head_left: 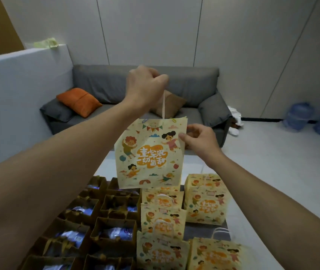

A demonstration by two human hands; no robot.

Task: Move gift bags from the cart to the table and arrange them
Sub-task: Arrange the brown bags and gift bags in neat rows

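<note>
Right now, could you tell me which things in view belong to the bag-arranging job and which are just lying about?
Part of the job:
- held gift bag, hung from the left hand, its edge pinched by the right hand
- yellow gift bags standing below
- brown bags in rows

Just lying about:
- grey sofa
- orange cushion
- blue water jugs

The single head-worn camera looks forward and down from just above the table (231, 211), close over its near rows of bags. Beyond the table its wide angle takes in the sofa (145, 84) and wall.
</note>
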